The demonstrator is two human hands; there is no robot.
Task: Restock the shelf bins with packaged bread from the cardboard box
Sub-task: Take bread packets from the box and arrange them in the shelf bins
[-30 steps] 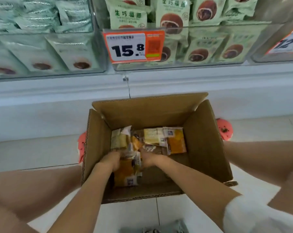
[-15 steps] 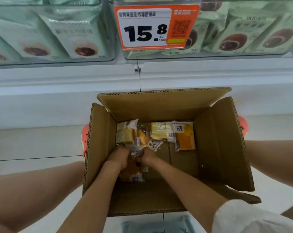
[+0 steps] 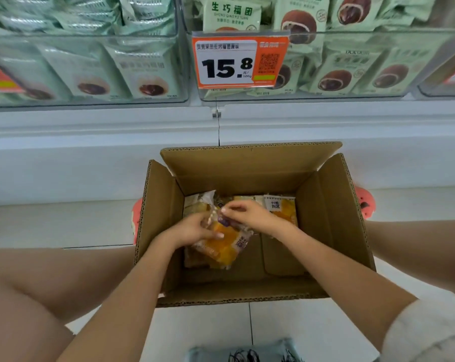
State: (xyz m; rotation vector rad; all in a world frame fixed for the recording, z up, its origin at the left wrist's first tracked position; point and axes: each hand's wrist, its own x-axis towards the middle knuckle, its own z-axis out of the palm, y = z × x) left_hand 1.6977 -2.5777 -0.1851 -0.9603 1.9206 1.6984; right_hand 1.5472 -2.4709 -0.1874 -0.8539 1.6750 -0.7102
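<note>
Sitting open on the tiled floor, the cardboard box (image 3: 249, 291) holds a few clear packets of bread along its far wall, among them a labelled yellow packet (image 3: 282, 211) at the right. Inside it, the left hand (image 3: 195, 228) and the right hand (image 3: 249, 214) both curl their fingers around one orange bread packet (image 3: 221, 244), lifted a little above the box bottom. Above, two clear shelf bins (image 3: 90, 74) are packed with pale green packages, and an orange price tag (image 3: 240, 61) reads 15.8.
</note>
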